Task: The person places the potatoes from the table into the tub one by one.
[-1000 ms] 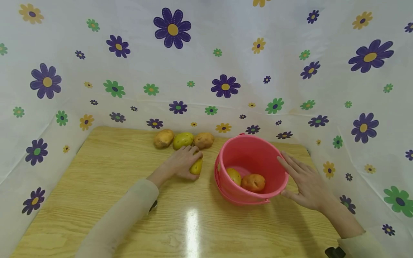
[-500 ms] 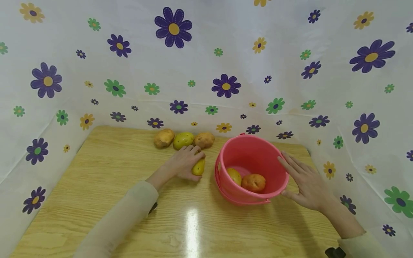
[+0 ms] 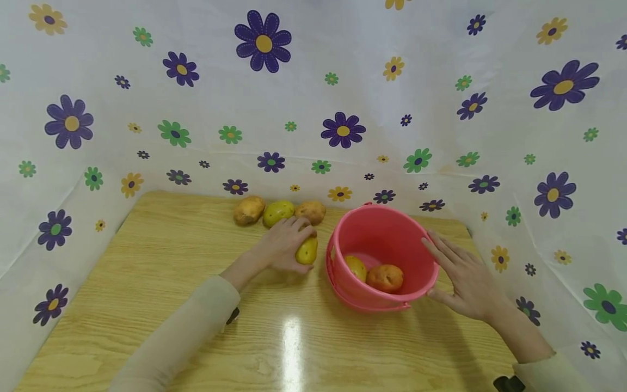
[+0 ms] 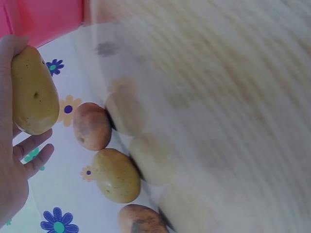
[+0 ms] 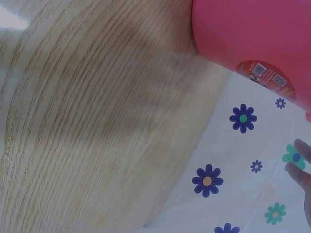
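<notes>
A left hand (image 3: 286,245) carrying a yellow potato (image 3: 307,251) is a little farther right than a second ago, closer to a pink bucket (image 3: 382,212); the bucket and the right hand (image 3: 462,280) are in practically the same places. The left hand grips the potato with its thumb on the near side and fingers on the far side, while two other fingers stand apart in the left wrist view. The right hand is spread, fingers extended and thumb held apart, with its fingertips at the bucket's rim; whether each one touches cannot be told. The held potato is just left of the bucket, its long axis running roughly from the person toward the flowered curtain (image 3: 303,92), narrower end at the thumb. Behind it on the wooden tabletop (image 3: 171,256), a brown potato (image 3: 249,210), a greenish potato (image 3: 278,213) and a tan potato (image 3: 312,211) sit in a row. Inside the bucket, a small yellow potato (image 3: 356,267) lies beside a reddish potato (image 3: 385,278).
</notes>
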The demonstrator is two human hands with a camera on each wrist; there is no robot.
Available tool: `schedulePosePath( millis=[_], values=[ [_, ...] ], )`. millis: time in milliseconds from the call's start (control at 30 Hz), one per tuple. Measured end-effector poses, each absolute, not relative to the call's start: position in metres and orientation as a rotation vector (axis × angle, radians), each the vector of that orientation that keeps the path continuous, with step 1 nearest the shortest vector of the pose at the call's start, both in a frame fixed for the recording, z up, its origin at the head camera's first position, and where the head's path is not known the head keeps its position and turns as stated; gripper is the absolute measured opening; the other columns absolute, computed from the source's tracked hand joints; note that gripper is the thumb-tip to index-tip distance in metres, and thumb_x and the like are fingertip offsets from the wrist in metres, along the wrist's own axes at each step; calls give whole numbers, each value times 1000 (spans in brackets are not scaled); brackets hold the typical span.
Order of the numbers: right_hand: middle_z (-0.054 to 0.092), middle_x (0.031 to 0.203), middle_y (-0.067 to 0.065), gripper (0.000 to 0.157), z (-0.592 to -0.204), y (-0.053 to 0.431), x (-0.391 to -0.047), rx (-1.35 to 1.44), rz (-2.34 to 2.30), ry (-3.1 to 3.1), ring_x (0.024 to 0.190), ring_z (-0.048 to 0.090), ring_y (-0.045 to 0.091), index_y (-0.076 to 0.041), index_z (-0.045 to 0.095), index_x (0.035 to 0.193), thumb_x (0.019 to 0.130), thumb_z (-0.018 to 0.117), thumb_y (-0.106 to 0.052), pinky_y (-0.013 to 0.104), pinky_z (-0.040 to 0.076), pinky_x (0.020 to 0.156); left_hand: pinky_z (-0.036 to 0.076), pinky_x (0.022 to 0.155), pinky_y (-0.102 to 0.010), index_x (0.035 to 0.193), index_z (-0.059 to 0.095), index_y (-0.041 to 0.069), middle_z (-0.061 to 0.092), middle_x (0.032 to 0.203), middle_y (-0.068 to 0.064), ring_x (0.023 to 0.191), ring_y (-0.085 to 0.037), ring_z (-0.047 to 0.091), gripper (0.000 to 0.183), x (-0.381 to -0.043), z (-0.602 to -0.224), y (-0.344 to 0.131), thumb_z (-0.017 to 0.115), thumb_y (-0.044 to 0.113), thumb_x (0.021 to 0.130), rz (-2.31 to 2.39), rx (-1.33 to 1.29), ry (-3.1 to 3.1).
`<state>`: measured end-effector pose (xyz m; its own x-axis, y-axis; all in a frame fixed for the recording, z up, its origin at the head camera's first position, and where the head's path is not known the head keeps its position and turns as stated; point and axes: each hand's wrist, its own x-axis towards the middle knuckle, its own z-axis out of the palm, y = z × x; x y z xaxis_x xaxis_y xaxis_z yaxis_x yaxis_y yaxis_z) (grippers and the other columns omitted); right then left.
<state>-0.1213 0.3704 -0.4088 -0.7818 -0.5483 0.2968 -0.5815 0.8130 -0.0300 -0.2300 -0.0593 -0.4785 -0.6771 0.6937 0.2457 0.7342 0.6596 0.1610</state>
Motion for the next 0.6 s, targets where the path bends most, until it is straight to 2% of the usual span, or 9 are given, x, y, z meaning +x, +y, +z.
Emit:
schedulePosePath(
  millis=[233, 367, 600],
  values=[
    [31, 175, 8, 97, -409, 370, -122, 873, 172, -2713, 145, 48, 46, -17, 35, 166, 88, 66, -67, 74, 50, 102, 54, 105, -54, 130, 60, 18, 59, 138, -11, 125, -34, 61, 73, -229, -462, -59, 82, 62, 75, -442, -1174, -2675],
    [36, 172, 12, 98, -410, 371, -122, 867, 169, -2717, 145, 48, 45, -18, 34, 166, 88, 66, -67, 73, 50, 103, 54, 106, -52, 131, 61, 18, 59, 137, -9, 124, -31, 61, 75, -229, -452, -59, 82, 64, 75, -471, -1169, -2642],
    [34, 173, 11, 97, -411, 371, -122, 878, 168, -2693, 147, 47, 43, -16, 35, 166, 89, 63, -69, 72, 51, 102, 57, 102, -47, 130, 61, 19, 62, 131, -8, 119, -29, 64, 74, -231, -439, -60, 85, 60, 74, -532, -1132, -2583]
  ],
)
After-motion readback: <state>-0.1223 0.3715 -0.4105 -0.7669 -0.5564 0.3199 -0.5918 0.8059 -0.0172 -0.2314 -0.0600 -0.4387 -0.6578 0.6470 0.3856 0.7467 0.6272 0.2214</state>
